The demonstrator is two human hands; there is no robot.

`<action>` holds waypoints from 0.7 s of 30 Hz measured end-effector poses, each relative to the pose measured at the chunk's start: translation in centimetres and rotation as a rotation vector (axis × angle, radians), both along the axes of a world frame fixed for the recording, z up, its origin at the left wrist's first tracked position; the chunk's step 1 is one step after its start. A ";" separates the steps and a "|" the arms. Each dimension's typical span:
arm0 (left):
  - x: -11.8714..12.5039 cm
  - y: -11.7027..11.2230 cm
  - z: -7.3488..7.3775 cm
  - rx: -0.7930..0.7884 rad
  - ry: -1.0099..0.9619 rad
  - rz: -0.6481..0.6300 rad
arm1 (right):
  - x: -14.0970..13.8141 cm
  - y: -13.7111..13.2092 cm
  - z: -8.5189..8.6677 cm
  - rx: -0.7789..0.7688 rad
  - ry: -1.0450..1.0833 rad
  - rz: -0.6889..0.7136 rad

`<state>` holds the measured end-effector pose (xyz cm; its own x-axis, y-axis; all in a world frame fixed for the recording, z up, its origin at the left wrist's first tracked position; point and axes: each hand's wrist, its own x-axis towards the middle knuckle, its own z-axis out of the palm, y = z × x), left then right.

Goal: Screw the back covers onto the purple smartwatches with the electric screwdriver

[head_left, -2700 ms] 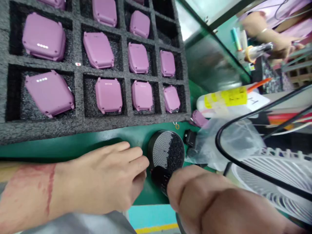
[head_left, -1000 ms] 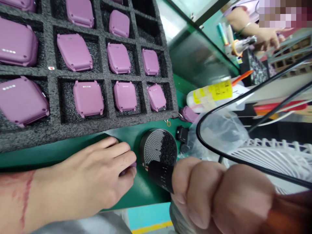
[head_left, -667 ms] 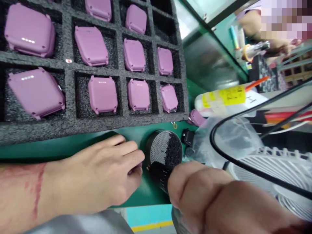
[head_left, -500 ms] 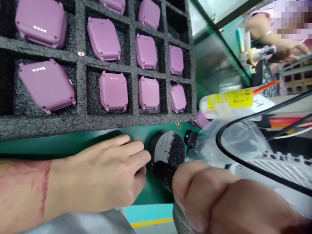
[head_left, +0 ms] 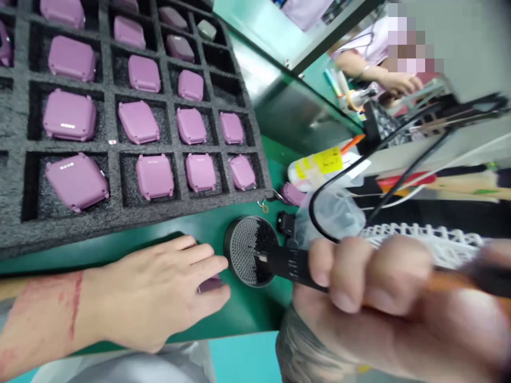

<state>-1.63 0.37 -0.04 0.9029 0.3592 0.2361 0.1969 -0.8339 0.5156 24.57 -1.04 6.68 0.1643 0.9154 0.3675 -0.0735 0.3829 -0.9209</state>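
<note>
My left hand (head_left: 159, 290) lies on the green bench, fingers curled over a small purple case (head_left: 209, 284) that shows under the fingertips. My right hand (head_left: 379, 303) is wrapped round a black electric screwdriver (head_left: 287, 263). Its tip hangs over a round black screw dish (head_left: 243, 250) just right of my left fingertips. The dish holds several tiny screws.
A black foam tray (head_left: 120, 218) with several purple cases (head_left: 155, 175) fills the upper left. A yellow-labelled bottle (head_left: 319, 162), a clear bag (head_left: 331, 213), a black cable (head_left: 315, 213) and a white fan grille (head_left: 419, 234) lie to the right. Another person's hand (head_left: 399, 82) works far right.
My right hand has lifted and turned, so the screwdriver now lies level with its tip over the dish. The view has tilted up, showing more of the tray. My left hand stays put.
</note>
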 end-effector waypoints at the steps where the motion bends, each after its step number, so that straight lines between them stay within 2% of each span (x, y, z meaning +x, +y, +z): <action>1: 0.0 0.0 0.0 0.009 0.000 0.003 | -0.4 0.4 -0.4 0.030 0.018 0.042; 3: 0.2 -0.2 -0.3 0.037 0.004 0.046 | -1.2 0.9 -1.2 0.025 0.039 0.094; 7: 0.3 -0.7 -1.1 0.100 0.013 0.095 | -1.9 1.0 -2.2 0.009 0.101 0.092; 18: 0.0 -1.0 -1.3 0.090 -0.022 0.114 | -1.1 1.0 -2.4 -0.063 0.004 0.187; 21: 0.0 -1.1 -1.4 0.079 -0.005 0.117 | -1.0 0.8 -1.9 -0.062 0.001 0.194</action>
<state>-1.67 -0.70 -1.39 0.8549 0.4416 0.2723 0.2925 -0.8437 0.4501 23.61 -0.27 4.82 -0.0169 0.9508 0.3094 -0.1408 0.3041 -0.9422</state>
